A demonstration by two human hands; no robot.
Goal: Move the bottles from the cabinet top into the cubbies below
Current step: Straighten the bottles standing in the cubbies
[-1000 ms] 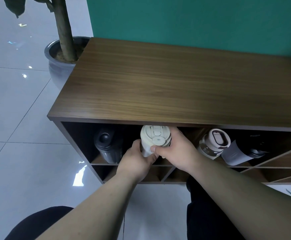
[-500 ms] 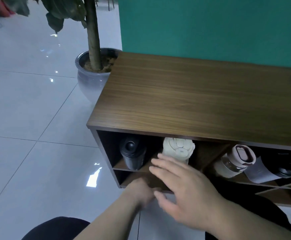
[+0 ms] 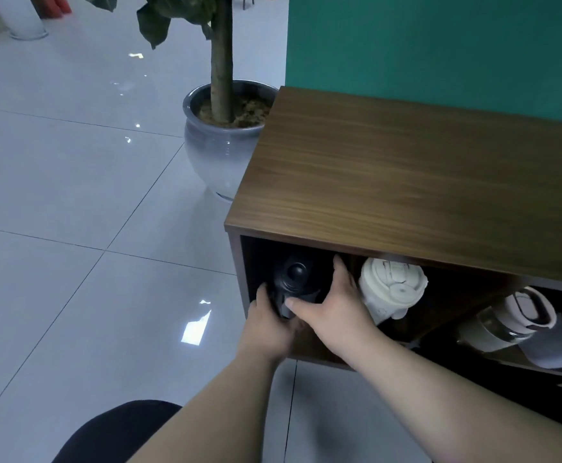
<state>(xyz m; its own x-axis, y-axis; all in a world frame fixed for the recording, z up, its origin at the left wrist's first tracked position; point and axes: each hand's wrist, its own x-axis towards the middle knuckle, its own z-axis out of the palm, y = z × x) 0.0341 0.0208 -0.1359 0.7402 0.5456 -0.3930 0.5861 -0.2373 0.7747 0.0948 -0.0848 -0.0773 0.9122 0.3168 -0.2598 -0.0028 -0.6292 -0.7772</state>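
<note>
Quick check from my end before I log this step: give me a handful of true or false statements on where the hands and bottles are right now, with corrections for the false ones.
1. Both hands grip the black bottle in the leftmost cubby. True: the left hand and the right hand close around it.
2. The cream bottle stands on the cabinet top. False: it lies in a cubby, right of the black one.
3. The visible part of the cabinet top holds no bottles. True.
4. The clear bottle with the pale lid is in the right hand. False: it lies untouched in a cubby further right.
5. The potted plant stands on the cabinet. False: it stands on the floor beside it.
</note>
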